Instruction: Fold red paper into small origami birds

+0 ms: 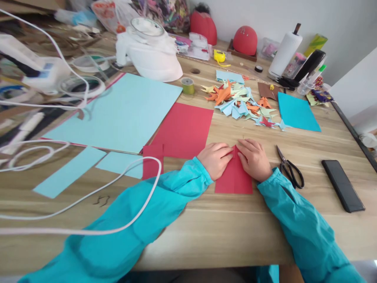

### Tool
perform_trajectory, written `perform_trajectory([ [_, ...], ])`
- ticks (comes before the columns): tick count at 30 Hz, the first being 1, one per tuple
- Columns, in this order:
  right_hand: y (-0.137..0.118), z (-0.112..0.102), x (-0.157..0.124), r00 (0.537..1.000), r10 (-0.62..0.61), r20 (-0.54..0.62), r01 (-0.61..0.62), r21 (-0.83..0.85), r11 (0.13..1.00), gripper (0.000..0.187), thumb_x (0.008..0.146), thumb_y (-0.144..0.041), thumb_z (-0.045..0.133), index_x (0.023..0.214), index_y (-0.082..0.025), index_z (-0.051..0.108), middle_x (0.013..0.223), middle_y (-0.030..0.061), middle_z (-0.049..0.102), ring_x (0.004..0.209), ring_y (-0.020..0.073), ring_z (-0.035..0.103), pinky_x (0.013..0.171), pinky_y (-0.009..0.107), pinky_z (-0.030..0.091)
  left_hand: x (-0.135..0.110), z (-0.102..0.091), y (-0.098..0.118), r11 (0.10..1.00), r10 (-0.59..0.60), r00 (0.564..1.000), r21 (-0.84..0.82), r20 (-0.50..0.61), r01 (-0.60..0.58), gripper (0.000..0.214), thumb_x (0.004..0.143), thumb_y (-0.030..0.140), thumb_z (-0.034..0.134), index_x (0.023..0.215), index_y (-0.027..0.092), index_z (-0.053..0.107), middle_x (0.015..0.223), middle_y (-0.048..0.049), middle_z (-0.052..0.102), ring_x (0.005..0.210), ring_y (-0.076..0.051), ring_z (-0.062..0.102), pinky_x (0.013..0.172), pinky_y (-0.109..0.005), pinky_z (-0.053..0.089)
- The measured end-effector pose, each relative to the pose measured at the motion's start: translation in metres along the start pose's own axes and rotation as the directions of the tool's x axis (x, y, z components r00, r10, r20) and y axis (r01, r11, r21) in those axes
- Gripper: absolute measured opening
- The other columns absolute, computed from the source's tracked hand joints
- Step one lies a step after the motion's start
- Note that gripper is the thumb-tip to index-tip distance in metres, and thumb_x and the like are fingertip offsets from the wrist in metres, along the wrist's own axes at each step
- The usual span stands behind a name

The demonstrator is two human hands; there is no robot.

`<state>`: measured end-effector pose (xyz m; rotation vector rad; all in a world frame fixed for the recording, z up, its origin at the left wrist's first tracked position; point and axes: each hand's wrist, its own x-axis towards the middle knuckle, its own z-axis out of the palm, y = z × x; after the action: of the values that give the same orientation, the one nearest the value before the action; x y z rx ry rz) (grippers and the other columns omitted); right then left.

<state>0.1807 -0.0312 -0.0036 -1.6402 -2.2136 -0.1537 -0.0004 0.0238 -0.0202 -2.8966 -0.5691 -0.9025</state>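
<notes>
A sheet of red paper [234, 179] lies on the table in front of me, its top corners folded inward to a point and a crease running down its middle. At its upper left edge my left hand [216, 159] is closed, the fingers pressed together on the fold. My right hand [255, 159] holds the upper right side, thumb low on the paper and fingers bent over the peak. Both hands partly hide the folded tip. Just right of my right hand lies a pair of scissors [290, 167] with black handles.
Red sheets [188, 129] and a large light blue sheet [123, 110] lie to the left. Folded paper figures [238, 100] are heaped beyond my hands, near a blue sheet [297, 112]. A phone [343, 184] lies at right. A white cable [126, 228] loops across my left sleeve.
</notes>
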Motion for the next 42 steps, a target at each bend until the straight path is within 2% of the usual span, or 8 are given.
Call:
perform_trajectory([
  [3, -0.0008, -0.0009, 0.0006, 1.000, 0.004, 0.007, -0.004, 0.006, 1.000, 0.032, 0.088, -0.022, 0.043, 0.116, -0.017, 0.059, 0.122, 0.0080, 0.059, 0.114, 0.0245, 0.047, 0.094, 0.041, 0.038, -0.0005, 0.0007, -0.0012, 1.000, 0.023, 1.000, -0.018, 0.011, -0.023, 0.031, 0.088, 0.016, 0.037, 0.100, 0.011, 0.065, 0.107, -0.0113, 0.066, 0.099, -0.021, 0.057, 0.084, -0.037, 0.051],
  [7, -0.0024, -0.0030, 0.0015, 1.000, 0.007, 0.031, -0.007, -0.001, 1.000, 0.034, 0.089, -0.022, 0.041, 0.119, -0.018, 0.057, 0.122, 0.0079, 0.059, 0.113, 0.0240, 0.047, 0.093, 0.040, 0.038, 0.0001, 0.0023, -0.0008, 0.998, 0.065, 0.998, 0.003, 0.020, -0.065, 0.036, 0.091, 0.015, 0.032, 0.095, 0.011, 0.067, 0.103, -0.0093, 0.068, 0.099, -0.019, 0.058, 0.087, -0.034, 0.052],
  [12, -0.0023, -0.0031, 0.0014, 0.999, 0.011, 0.050, -0.009, -0.027, 1.000, 0.032, 0.089, -0.022, 0.041, 0.116, -0.020, 0.059, 0.124, 0.0083, 0.057, 0.114, 0.0246, 0.046, 0.092, 0.040, 0.038, 0.0010, 0.0036, 0.0018, 0.999, 0.051, 0.997, 0.007, 0.058, -0.051, 0.041, 0.093, 0.015, 0.027, 0.096, 0.011, 0.067, 0.101, -0.0089, 0.068, 0.104, -0.018, 0.058, 0.091, -0.033, 0.052],
  [16, -0.0022, -0.0033, 0.0013, 0.998, 0.008, 0.060, -0.005, -0.045, 0.999, 0.033, 0.089, -0.022, 0.041, 0.116, -0.021, 0.059, 0.125, 0.0085, 0.056, 0.114, 0.0245, 0.046, 0.092, 0.040, 0.038, 0.0004, 0.0046, 0.0015, 0.998, 0.056, 0.996, 0.019, 0.073, -0.057, 0.039, 0.093, 0.015, 0.028, 0.097, 0.012, 0.067, 0.102, -0.0079, 0.068, 0.105, -0.017, 0.058, 0.092, -0.032, 0.051],
  [22, -0.0026, -0.0036, 0.0007, 0.998, -0.004, 0.067, 0.010, -0.084, 0.996, 0.033, 0.090, -0.022, 0.040, 0.118, -0.022, 0.058, 0.126, 0.0079, 0.055, 0.114, 0.0245, 0.046, 0.091, 0.039, 0.037, -0.0008, 0.0053, -0.0014, 0.995, 0.104, 0.994, -0.012, 0.036, -0.104, 0.035, 0.090, 0.013, 0.032, 0.095, 0.007, 0.067, 0.100, -0.0118, 0.068, 0.103, -0.021, 0.059, 0.091, -0.033, 0.052],
  [27, -0.0028, -0.0034, 0.0002, 0.998, -0.014, 0.063, 0.020, -0.107, 0.994, 0.033, 0.090, -0.021, 0.040, 0.118, -0.022, 0.058, 0.126, 0.0084, 0.055, 0.114, 0.0243, 0.046, 0.091, 0.039, 0.036, -0.0007, 0.0044, -0.0017, 0.996, 0.083, 0.992, -0.029, 0.093, -0.080, 0.035, 0.090, 0.014, 0.032, 0.097, 0.011, 0.066, 0.104, -0.0108, 0.067, 0.107, -0.019, 0.057, 0.093, -0.035, 0.051],
  [37, -0.0031, -0.0038, 0.0002, 0.998, -0.019, 0.068, 0.027, -0.121, 0.992, 0.032, 0.091, -0.022, 0.039, 0.117, -0.023, 0.058, 0.126, 0.0077, 0.055, 0.114, 0.0241, 0.046, 0.091, 0.039, 0.036, 0.0002, 0.0041, -0.0009, 0.995, 0.099, 0.993, -0.016, 0.059, -0.098, 0.037, 0.090, 0.014, 0.031, 0.095, 0.009, 0.067, 0.101, -0.0107, 0.068, 0.103, -0.020, 0.059, 0.091, -0.034, 0.052],
  [42, -0.0032, -0.0022, 0.0004, 0.998, 0.013, 0.057, -0.008, -0.085, 0.996, 0.037, 0.090, -0.023, 0.041, 0.124, -0.016, 0.051, 0.125, 0.0106, 0.056, 0.114, 0.0243, 0.047, 0.093, 0.039, 0.036, 0.0014, 0.0029, -0.0011, 0.995, 0.099, 0.990, -0.034, 0.097, -0.096, 0.034, 0.089, 0.013, 0.034, 0.095, 0.009, 0.067, 0.102, -0.0113, 0.068, 0.103, -0.020, 0.058, 0.092, -0.035, 0.050],
])
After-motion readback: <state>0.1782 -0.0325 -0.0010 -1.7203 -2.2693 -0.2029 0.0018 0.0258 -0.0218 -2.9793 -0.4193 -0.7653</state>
